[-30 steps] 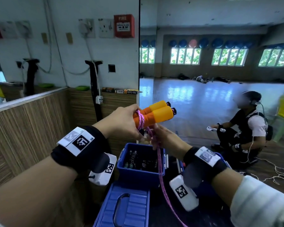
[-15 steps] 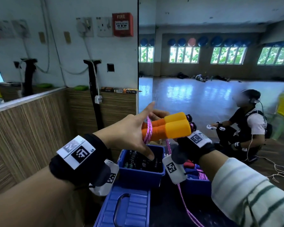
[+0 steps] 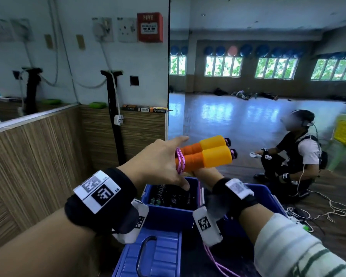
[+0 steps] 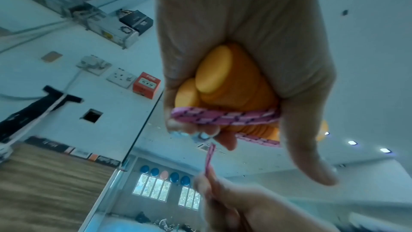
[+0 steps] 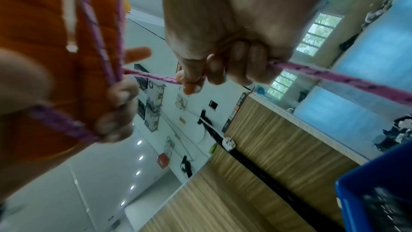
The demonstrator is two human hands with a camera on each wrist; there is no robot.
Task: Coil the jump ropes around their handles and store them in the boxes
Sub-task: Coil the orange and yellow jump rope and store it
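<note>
1. Left hand (image 3: 158, 162) grips both orange handles (image 3: 206, 154) side by side above the box (image 3: 168, 216); index and thumb extended.
2. Pink rope (image 4: 223, 115) loops round the handles.
3. Right hand (image 5: 225, 45), below the handles, fingers curled tight on the rope.

Matt ribbed foam handles (image 3: 205, 155), braided pink cord (image 4: 225, 116), glossy blue plastic box (image 3: 168, 217), wood-grain wall panel (image 3: 38, 156)

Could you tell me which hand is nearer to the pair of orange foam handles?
Left. The left hand grips the pair of orange foam handles directly; the right hand is below them, pinching the pink braided rope.
</note>
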